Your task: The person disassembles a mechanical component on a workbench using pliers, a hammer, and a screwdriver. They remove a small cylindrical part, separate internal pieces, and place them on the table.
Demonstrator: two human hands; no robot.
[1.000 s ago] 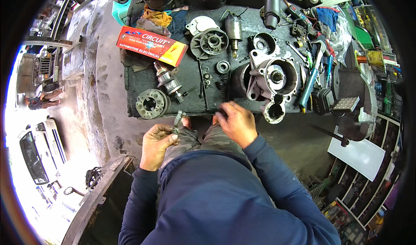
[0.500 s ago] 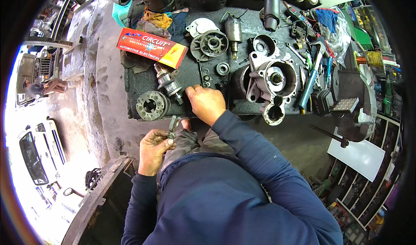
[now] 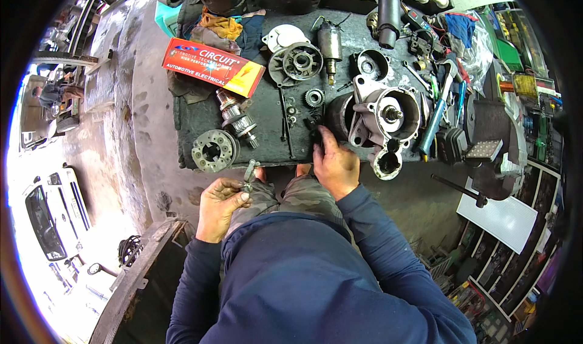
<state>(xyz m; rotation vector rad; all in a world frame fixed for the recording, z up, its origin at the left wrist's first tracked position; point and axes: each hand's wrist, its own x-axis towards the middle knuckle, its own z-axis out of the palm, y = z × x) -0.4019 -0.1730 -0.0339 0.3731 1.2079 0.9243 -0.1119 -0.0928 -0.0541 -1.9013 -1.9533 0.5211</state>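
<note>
My left hand [image 3: 220, 207] is held in front of the bench's edge, its fingers pinching a small grey metal lever [image 3: 249, 172] that stands upright. My right hand [image 3: 336, 165] rests at the near edge of the bench, its fingertips closed at a small dark part [image 3: 316, 124]; what exactly they grip is hard to make out. Just beyond lies a small toothed gear [image 3: 314, 98]. Left of those fingers are long thin bolts [image 3: 285, 122]. A pinion shaft [image 3: 239, 120] and a round slotted metal ring [image 3: 214, 150] lie farther left. Right of the hand stands a cast starter housing [image 3: 388, 116].
A red and yellow box [image 3: 212, 67] lies at the left beside rags [image 3: 221, 25]. Farther back are a round end cover [image 3: 300, 61] and a cylindrical solenoid [image 3: 330, 46]. Hand tools, including a blue-handled one [image 3: 432, 125], crowd the right side. A vise-like block [image 3: 495, 161] juts out there.
My right hand has moved right, from beside the pinion shaft to the dark part near the housing. My left hand keeps hold of the lever, nearly still.
</note>
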